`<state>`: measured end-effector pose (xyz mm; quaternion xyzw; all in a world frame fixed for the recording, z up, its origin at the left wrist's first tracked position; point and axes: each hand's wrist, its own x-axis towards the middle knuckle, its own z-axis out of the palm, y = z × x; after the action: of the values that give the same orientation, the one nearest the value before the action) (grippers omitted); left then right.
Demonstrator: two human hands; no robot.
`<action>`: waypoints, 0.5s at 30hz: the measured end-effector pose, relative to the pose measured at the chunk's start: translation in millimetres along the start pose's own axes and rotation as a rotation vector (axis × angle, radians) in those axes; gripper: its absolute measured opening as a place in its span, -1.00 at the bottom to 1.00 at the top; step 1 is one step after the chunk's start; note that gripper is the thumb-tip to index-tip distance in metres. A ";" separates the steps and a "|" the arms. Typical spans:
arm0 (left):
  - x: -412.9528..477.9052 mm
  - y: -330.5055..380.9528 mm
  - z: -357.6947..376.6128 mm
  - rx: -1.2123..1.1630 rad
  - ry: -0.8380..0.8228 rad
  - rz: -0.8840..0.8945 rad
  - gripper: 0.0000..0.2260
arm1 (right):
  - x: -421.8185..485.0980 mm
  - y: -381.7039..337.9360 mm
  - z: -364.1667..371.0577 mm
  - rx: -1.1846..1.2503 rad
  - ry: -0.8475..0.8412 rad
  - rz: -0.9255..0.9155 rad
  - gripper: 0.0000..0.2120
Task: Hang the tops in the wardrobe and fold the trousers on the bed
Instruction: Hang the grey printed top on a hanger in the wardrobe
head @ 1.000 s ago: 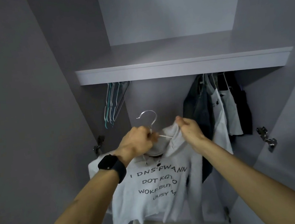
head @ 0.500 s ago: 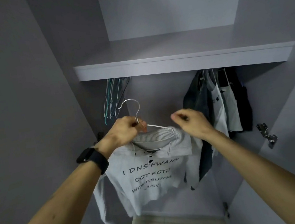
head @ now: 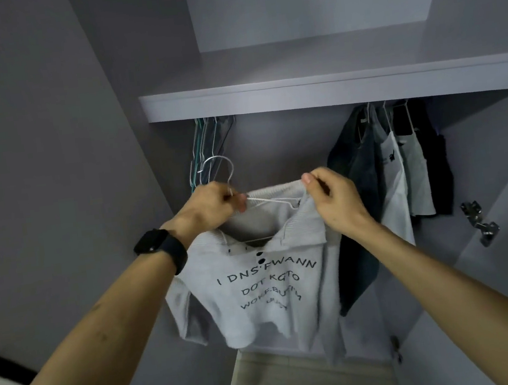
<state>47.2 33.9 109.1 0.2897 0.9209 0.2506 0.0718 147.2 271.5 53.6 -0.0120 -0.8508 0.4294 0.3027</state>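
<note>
Holds a white wire hanger (head: 274, 200) by its neck in the curled left grip (head: 212, 205), just below the wardrobe shelf (head: 329, 90). Pinches with the right grip (head: 333, 197) the collar of the grey lettered top (head: 267, 286), partly threaded on that hanger, between spare hangers (head: 208, 146) and hung clothes (head: 388, 175).

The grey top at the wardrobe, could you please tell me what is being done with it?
A person stands at the open wardrobe, fitting the top onto a hanger. The left hand grips the hanger just below its hook, and the right hand pinches the top's collar, drawing it over the hanger's arm. The hook is free, not yet hung. Under the shelf, spare hangers hang on the left and clothes on the right.
</note>
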 end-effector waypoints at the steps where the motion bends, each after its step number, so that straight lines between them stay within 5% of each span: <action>1: -1.4 -4.9 -3.8 -0.003 0.006 -0.013 -0.79 | -2.5 2.8 -3.4 0.009 -0.021 -0.006 -0.73; 3: -4.5 -9.9 -4.5 -0.029 0.024 -0.020 -0.79 | -3.4 11.9 -9.8 -0.054 -0.130 0.026 -0.92; 15: -3.5 7.1 15.9 0.078 -0.027 0.116 -0.80 | 13.6 -0.7 18.6 -0.255 -0.495 0.227 -0.61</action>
<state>58.0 43.6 98.9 0.3485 0.9106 0.2143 0.0583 126.5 261.5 52.6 -0.0398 -0.9389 0.3403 0.0321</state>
